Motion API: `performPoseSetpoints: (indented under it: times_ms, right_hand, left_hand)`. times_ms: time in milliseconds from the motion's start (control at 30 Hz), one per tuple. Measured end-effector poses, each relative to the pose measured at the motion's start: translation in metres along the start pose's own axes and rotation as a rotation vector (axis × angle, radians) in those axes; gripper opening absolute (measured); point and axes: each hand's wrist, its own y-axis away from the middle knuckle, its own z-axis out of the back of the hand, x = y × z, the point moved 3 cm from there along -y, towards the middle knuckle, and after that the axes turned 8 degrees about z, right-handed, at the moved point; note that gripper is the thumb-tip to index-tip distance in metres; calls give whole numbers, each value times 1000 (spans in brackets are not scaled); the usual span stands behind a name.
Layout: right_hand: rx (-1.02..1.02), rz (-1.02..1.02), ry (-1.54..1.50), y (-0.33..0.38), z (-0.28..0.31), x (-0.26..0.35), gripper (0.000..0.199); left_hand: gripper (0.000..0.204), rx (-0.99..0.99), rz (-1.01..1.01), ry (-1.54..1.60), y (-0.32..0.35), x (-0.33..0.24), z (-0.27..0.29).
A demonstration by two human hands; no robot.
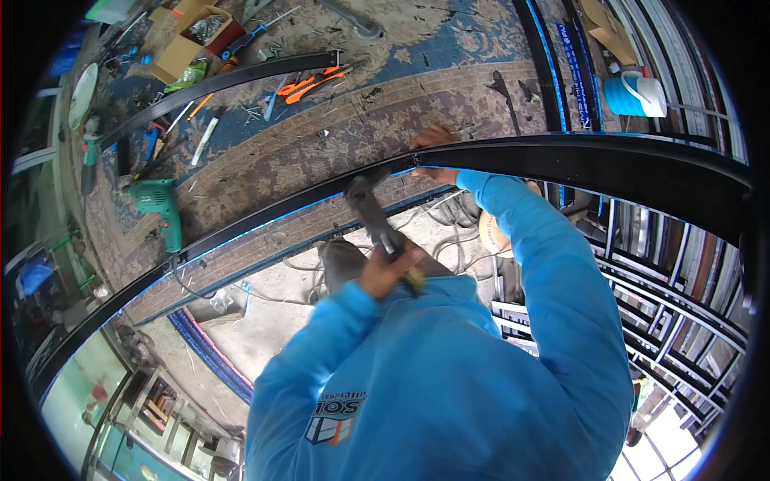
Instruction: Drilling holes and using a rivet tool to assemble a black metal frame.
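My left hand is wrapped round the handle of a hammer, slightly blurred. The hammer's dark head is at the near edge of a long black metal profile; whether they touch I cannot tell. This profile runs across the whole view, with blue film along its near edge. My right hand grips the profile just right of the hammer, its fingers showing on the far side and part of the hand on the near side. A joint or small notch in the profile lies beside that hand.
A green power drill lies against the profile on the left. Beyond lie another black bar, orange-handled tools, an open cardboard box and a screwdriver on a patterned carpet. A blue-and-white jug stands far right. Cables trail nearby.
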Motion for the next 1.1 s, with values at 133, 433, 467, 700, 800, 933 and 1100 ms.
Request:
performPoseSetpoints:
  times_ms: [133,433,467,700,800,933,1100]
  right_hand:
    - [-14,2,-159,5,2,-4,46]
    - [-61,57,-206,13,-8,-10,37]
    - [-126,155,-101,14,-5,-8,36]
    - [-54,98,-37,6,-3,4,44]
    - [-168,111,33,14,-7,11,42]
    - [-147,-96,-128,29,-24,1,44]
    - [-184,-155,-181,31,-30,10,48]
  left_hand:
    - [37,-230,112,-1257,126,-73,115]
    - [30,-720,369,-1582,301,-232,134]
    - [33,-733,317,-1508,286,-238,130]
    - [34,-870,-304,-1435,40,-214,158]
    - [35,-917,-238,-1335,-14,-190,172]
    - [58,-1261,-463,-1320,22,-199,213]
    - [102,-1899,95,-1056,119,-214,343]
